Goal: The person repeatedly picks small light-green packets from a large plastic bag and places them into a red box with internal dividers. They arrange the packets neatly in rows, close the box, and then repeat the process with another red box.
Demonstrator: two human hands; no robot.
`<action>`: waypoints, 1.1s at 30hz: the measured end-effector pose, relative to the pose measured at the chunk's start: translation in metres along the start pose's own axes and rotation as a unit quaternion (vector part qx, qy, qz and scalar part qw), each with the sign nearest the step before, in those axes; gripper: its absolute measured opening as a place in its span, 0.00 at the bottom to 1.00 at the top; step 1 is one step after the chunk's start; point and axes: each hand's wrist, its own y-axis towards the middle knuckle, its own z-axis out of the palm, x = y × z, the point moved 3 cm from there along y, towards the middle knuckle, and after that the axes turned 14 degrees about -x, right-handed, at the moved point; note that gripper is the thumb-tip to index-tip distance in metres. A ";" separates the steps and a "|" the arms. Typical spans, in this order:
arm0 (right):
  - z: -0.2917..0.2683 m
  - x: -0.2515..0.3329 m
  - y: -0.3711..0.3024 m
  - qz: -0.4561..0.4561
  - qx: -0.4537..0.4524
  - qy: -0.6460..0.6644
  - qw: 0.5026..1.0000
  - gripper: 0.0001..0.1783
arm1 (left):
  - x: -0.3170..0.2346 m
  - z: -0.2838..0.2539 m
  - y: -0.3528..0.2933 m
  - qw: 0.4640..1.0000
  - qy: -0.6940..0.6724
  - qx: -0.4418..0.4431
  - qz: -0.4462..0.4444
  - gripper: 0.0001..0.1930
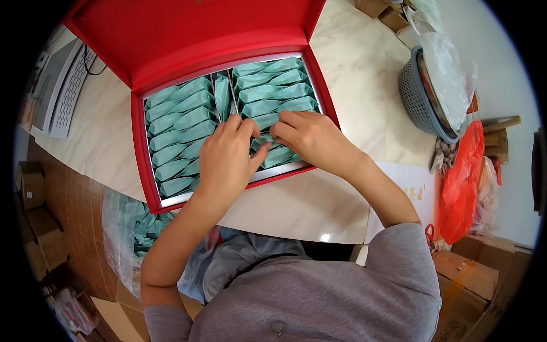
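A red lidded box (138, 165) lies open on the table, packed with rows of pale green twisted packets (185, 121) on both sides of a narrow middle section. One more green packet (223, 94) stands lengthwise in that section. My left hand (229, 155) reaches over the divider, its bent fingers and thumb around the left end of a green packet (263, 140) in the right-hand section. At that packet's other end, my right hand (313, 138) has its fingers closed together. The fingertips are partly hidden among the packets.
A clear bag of green packets (151, 228) sits below the table's left edge. At the left stands a laptop (65, 94). A grey-blue basket (415, 94) with plastic on it, a red plastic bag (458, 188) and cardboard boxes (464, 273) are on the right.
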 end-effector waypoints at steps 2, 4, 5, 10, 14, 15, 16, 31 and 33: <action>0.001 0.000 -0.001 0.009 0.001 -0.005 1.000 0.07 | 0.001 0.001 0.000 1.000 0.002 -0.004 -0.003 0.12; 0.003 0.000 -0.001 0.024 0.016 -0.023 0.999 0.06 | 0.000 0.001 -0.001 1.000 0.009 -0.007 -0.009 0.12; 0.005 0.000 -0.001 0.023 0.017 -0.023 0.999 0.06 | 0.000 0.001 0.000 1.000 0.014 -0.010 -0.011 0.12; 0.010 -0.006 -0.004 0.050 -0.013 0.019 0.998 0.05 | -0.002 0.001 0.000 0.999 0.026 -0.021 -0.014 0.12; 0.010 -0.002 -0.004 0.087 -0.044 0.040 0.994 0.05 | -0.004 0.002 -0.003 0.998 0.047 -0.027 -0.022 0.09; 0.012 -0.002 -0.004 0.086 -0.044 0.036 0.995 0.05 | -0.004 0.003 -0.003 0.998 0.057 -0.026 -0.024 0.08; 0.014 -0.002 -0.004 0.085 -0.043 0.033 0.995 0.04 | -0.005 0.003 -0.003 0.997 0.066 -0.026 -0.027 0.08; -0.088 -0.043 -0.073 0.394 -0.224 -0.027 0.891 0.05 | -0.008 -0.022 -0.014 0.987 -0.082 0.015 0.139 0.06; -0.091 -0.037 -0.091 0.372 -0.227 -0.119 0.892 0.05 | -0.011 -0.023 -0.013 0.984 -0.080 0.041 0.156 0.08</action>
